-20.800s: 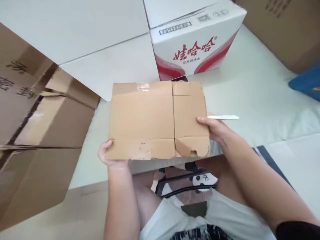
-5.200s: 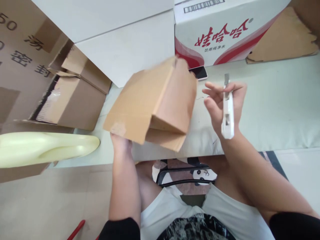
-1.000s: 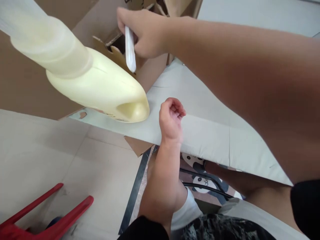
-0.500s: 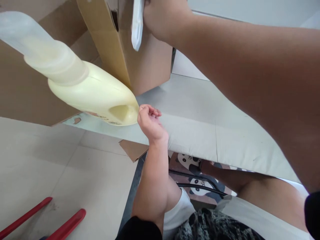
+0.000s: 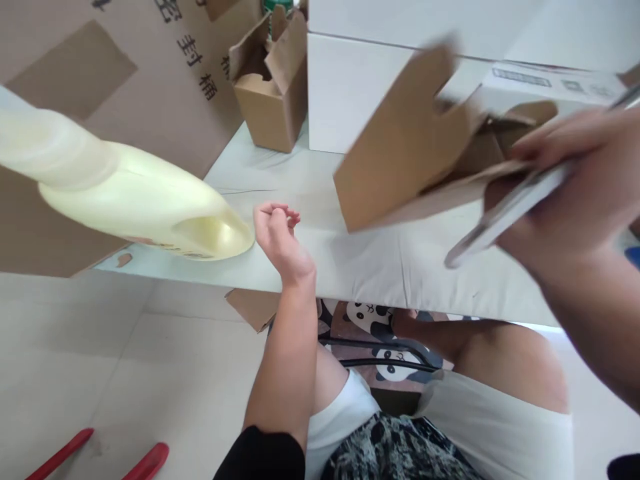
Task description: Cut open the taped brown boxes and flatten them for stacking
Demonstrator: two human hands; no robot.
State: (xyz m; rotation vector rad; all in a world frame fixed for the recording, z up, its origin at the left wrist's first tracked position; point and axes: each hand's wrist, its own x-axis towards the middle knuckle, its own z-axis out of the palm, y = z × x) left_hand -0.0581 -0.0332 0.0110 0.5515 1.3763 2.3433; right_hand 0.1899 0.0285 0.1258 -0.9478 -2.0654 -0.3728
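The right hand (image 5: 575, 180) grips an open-topped brown cardboard box (image 5: 400, 140) by its near upper edge. The same hand also retains a slim white utility knife (image 5: 505, 217), its handle pointing down toward the lower left. Motion blur obscures the exact finger placement. The box is tilted over the pale green cloth-covered surface (image 5: 330, 263), in front of a stack of plain white cartons (image 5: 345, 93); contact between its lower corner and the surface cannot be determined.

The left hand (image 5: 283, 243) is unloaded, with fingers loosely curled. It is positioned just beside the base of a pale yellow plastic bottle (image 5: 165, 207); whether they touch cannot be determined. A small brown cardboard carton with raised flaps (image 5: 265, 110) stands beyond the left hand, beside the white cartons.
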